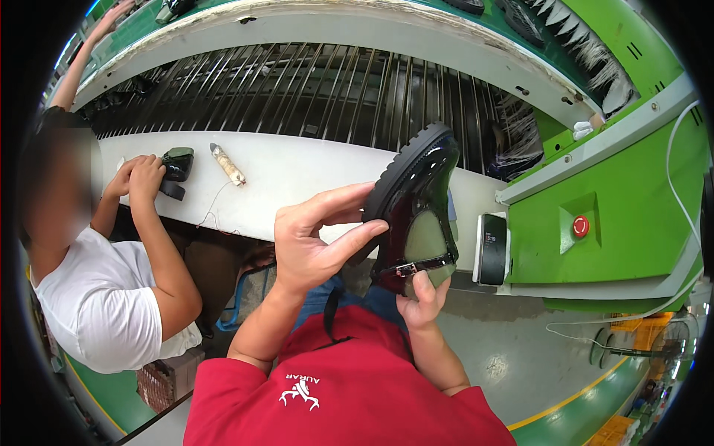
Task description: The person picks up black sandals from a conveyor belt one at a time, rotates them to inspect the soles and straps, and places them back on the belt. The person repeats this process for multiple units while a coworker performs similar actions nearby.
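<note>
Gleaming — the shoe (pixel 416 204) sits between both hands (pixel 309 245) (pixel 424 305).

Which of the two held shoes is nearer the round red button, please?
The glossy dark buckled shoe, in the left hand and right hand; the co-worker's dark shoe is farther left.

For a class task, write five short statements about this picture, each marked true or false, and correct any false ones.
1. The left hand grips the shoe at its sole. True.
2. The right hand is well away from the shoe. False: the right hand holds it near the strap.
3. The strap has a metal buckle. True.
4. The red button is on the shoe. False: the red button is on the green machine.
5. The nearest co-worker wears a white shirt. True.
</note>
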Tool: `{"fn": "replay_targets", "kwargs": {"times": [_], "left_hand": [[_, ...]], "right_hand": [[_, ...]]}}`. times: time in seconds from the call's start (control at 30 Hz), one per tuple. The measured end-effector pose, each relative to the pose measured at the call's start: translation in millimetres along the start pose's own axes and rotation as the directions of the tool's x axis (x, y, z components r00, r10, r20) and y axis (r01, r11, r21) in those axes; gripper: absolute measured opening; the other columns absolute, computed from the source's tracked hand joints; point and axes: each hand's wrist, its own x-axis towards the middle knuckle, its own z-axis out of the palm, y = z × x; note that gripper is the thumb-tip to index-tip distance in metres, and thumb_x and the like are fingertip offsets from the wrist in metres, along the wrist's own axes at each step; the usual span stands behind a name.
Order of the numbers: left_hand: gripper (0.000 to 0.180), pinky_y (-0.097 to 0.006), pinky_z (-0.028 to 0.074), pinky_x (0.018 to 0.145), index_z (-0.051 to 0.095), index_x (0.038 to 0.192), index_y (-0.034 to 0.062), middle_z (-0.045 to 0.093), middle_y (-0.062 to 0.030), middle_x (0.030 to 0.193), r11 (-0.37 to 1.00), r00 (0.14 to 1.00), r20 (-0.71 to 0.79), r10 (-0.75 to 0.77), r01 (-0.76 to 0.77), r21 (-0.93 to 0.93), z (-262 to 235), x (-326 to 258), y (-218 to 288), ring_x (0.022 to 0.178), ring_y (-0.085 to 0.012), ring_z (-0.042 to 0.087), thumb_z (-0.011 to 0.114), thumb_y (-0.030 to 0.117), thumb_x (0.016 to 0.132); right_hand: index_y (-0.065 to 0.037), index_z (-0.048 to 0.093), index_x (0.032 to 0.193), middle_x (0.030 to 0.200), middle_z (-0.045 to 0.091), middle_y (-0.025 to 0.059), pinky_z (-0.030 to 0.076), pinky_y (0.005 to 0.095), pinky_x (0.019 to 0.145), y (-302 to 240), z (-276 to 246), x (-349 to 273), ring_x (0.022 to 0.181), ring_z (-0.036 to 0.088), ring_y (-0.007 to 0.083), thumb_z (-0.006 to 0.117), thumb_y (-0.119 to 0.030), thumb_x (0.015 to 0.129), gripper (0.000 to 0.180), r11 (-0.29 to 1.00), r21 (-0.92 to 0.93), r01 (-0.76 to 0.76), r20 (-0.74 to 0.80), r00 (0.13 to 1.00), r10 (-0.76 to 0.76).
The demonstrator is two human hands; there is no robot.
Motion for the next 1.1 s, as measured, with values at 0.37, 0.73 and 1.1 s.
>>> {"fn": "replay_targets", "kwargs": {"times": [0.37,0.73,1.1], "left_hand": [[0.039,-0.034,0.069,0.092,0.079,0.130,-0.0060,0.085,-0.0207,0.114,0.994,0.998,-0.057,-0.002,0.008,0.107,3,-4,2,0.101,-0.0229,0.085,0.090,-0.005,0.092],[0.030,-0.029,0.066,0.084,0.082,0.131,-0.0029,0.087,-0.0152,0.109,0.982,0.985,-0.171,-0.035,0.066,0.179,18,-13,1,0.095,-0.0128,0.082,0.081,-0.005,0.101],[0.082,-0.037,0.056,0.111,0.046,0.158,-0.0046,0.067,-0.0171,0.143,0.911,0.968,-0.208,-0.139,0.043,-0.409,7,-10,-33,0.129,-0.0230,0.068,0.091,0.029,0.098]], "right_hand": [[0.001,0.054,0.158,0.142,0.067,0.0147,0.057,0.0433,0.108,-7,13,7,0.125,0.070,0.0262,0.065,-0.020,0.101,0.061,0.995,0.075,-0.066,-0.068,0.995,0.071],[0.004,0.057,0.153,0.136,0.070,0.0137,0.056,0.0380,0.106,-31,30,12,0.118,0.069,0.0196,0.068,-0.014,0.104,0.053,0.951,-0.306,-0.037,-0.102,0.995,0.006],[0.001,0.066,0.152,0.140,0.061,0.0222,0.054,0.0476,0.105,-26,53,22,0.123,0.063,0.0407,0.099,-0.014,0.068,0.091,0.352,-0.782,0.515,0.357,0.832,-0.424]]}}
